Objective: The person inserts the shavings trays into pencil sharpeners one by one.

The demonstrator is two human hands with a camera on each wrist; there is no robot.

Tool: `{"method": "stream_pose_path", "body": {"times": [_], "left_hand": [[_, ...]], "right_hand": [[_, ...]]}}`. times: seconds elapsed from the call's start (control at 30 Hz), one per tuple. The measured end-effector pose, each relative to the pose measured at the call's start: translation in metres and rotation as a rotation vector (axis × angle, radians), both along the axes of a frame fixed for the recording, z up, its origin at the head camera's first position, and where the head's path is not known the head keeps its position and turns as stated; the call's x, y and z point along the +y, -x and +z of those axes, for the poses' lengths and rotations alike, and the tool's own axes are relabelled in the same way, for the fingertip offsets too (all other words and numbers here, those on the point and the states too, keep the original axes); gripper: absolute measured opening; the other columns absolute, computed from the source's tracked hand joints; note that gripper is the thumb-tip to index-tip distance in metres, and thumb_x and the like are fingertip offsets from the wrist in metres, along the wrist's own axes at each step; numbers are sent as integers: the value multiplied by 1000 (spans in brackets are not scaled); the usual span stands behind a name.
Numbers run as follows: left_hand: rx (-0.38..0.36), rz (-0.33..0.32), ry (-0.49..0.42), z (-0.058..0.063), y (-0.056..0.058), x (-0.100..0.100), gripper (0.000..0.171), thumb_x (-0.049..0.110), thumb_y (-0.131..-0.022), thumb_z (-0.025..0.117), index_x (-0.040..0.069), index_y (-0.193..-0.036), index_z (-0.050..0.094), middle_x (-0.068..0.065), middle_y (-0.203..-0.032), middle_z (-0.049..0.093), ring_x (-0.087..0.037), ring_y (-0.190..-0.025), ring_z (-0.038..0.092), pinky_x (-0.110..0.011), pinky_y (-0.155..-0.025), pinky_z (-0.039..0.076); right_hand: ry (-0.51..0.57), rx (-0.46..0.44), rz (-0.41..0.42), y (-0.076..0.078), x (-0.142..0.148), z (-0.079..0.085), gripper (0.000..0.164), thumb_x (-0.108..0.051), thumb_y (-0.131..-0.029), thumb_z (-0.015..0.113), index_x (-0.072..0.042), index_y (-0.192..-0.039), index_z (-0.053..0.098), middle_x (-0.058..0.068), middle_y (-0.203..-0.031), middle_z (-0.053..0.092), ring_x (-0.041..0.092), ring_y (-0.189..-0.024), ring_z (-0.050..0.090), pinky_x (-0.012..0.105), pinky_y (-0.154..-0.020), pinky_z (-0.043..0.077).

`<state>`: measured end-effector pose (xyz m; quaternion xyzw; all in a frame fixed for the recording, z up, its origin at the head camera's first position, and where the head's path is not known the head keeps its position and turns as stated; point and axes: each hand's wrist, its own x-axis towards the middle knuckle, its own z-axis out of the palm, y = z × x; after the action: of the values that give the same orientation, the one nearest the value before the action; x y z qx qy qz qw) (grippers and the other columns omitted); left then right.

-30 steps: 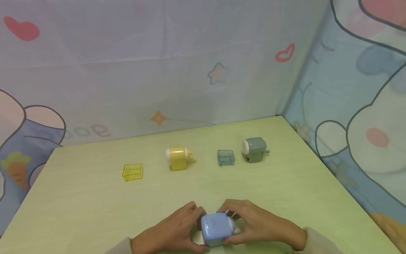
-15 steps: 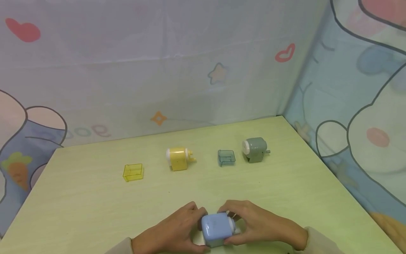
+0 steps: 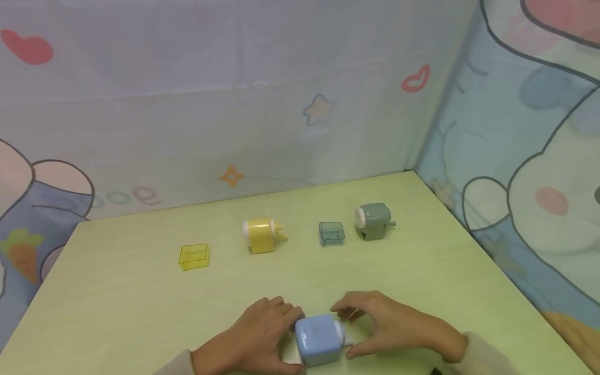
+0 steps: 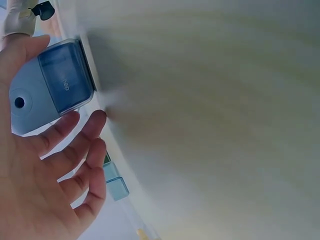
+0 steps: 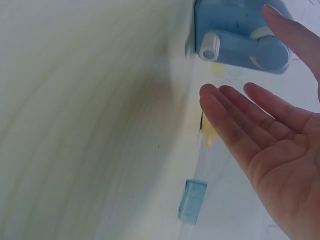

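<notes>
A blue crank pencil sharpener (image 3: 319, 336) stands on the table near the front, its crank side to the right. My left hand (image 3: 260, 333) holds its left end, thumb at the near side and index finger at the far side. In the left wrist view, a round hole and a clear blue drawer show on the sharpener (image 4: 60, 80) beside the left hand (image 4: 55, 175). My right hand (image 3: 384, 323) stands apart from the crank with fingers spread round air. The right wrist view shows that hand's fingers (image 5: 245, 115) straight and a crank arm on the sharpener (image 5: 235, 45).
Farther back stand a yellow sharpener (image 3: 260, 236) and a grey-green sharpener (image 3: 373, 221). A clear yellow drawer (image 3: 194, 256) and a clear green-blue drawer (image 3: 332, 233) lie on the pale table (image 3: 117, 291). Printed cloth (image 3: 187, 104) walls the back and sides.
My right hand has let go of the blue sharpener and drawn back to the right. The fingers of my left hand have loosened a little. The sharpener stays in place.
</notes>
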<state>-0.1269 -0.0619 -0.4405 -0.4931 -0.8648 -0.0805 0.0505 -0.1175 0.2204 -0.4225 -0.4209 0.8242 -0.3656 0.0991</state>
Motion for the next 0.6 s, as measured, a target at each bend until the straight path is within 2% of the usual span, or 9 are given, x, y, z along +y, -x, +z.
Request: {"method": "stream_pose_path", "body": {"times": [0.13,0.3,0.43,0.53,0.6], "left_hand": [[5,-5,22,3,1,-2,65,69,-65,57,24,-110,47,14,-94,48,-4,-81,40,-19,-60,31],[-70,-5,21,9,6,-8,59,51,-61,65,25,-110,47,14,-103,46,-4,-87,41,-20,-63,33],[-98,20,27,9,12,-10,46,34,-67,65,24,-109,48,12,-105,47,-6,-90,42,-24,-67,37],[-79,46,18,7,15,-10,35,25,-74,63,23,-107,51,10,-104,49,-7,-90,43,-26,-68,38],[-46,62,5,4,18,-9,31,27,-78,62,22,-106,51,9,-103,49,-8,-89,44,-26,-67,38]], "right_hand": [[-40,7,-30,2,10,-1,57,-39,-72,75,-12,-118,53,-6,-108,57,9,-93,55,31,-78,47],[-59,25,-49,5,19,-3,55,-38,-73,75,-10,-116,55,-5,-104,59,10,-92,56,31,-78,48],[-66,20,-78,7,25,-3,52,-37,-75,73,-9,-115,56,-5,-103,59,10,-92,56,32,-78,48],[-73,34,-100,9,29,-3,48,-35,-77,71,-9,-114,57,-4,-102,60,10,-91,56,32,-77,48],[-74,42,-116,11,31,-3,45,-35,-79,70,-8,-114,57,-4,-101,60,10,-91,56,32,-77,48]]}}
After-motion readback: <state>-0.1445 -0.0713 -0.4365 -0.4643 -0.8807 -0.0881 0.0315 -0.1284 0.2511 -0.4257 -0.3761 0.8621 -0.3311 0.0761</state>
